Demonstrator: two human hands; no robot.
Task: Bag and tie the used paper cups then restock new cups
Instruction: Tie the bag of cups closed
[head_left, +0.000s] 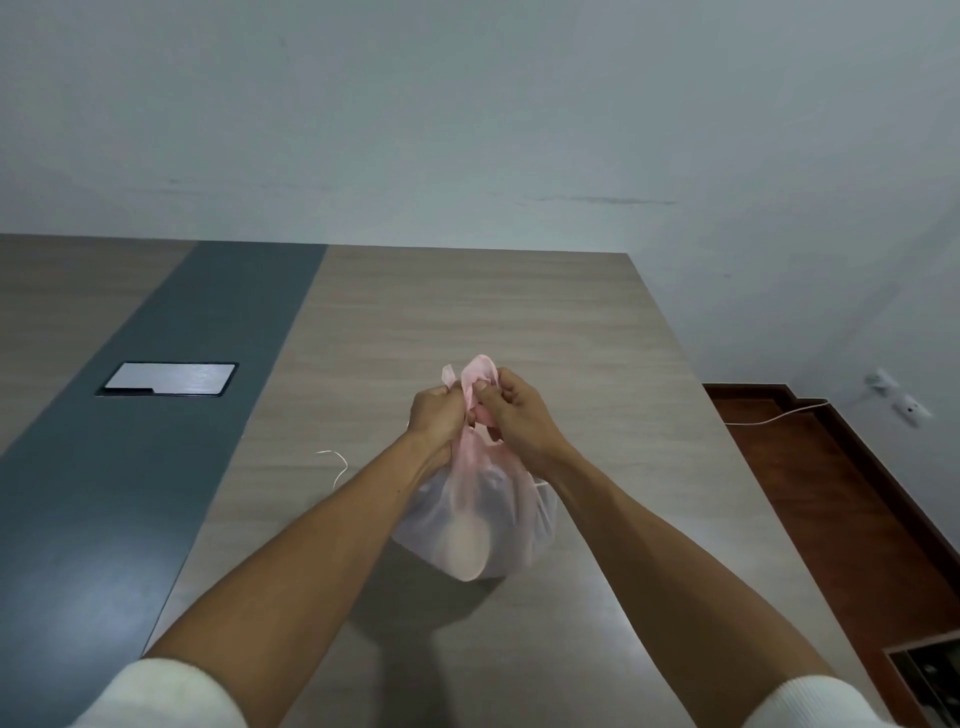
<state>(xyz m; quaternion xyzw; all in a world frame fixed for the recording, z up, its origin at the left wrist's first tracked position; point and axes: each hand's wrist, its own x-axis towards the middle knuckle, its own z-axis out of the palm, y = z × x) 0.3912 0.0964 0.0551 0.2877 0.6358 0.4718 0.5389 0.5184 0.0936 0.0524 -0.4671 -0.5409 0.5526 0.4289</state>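
Note:
A thin pink plastic bag (480, 525) stands on the wooden table (467, 322), bulging with pale cup shapes seen dimly through the film. Its gathered handles (475, 371) stick up between my hands. My left hand (435, 413) grips the bag's neck and one handle from the left. My right hand (514, 413) pinches the other handle between thumb and fingers, close against the left hand. No loose cups show on the table.
A thin white string (337, 465) lies on the table left of the bag. A dark grey strip with a metal cable hatch (169, 378) runs along the left. The table's right edge drops to a red-brown floor with a white cable (779, 413).

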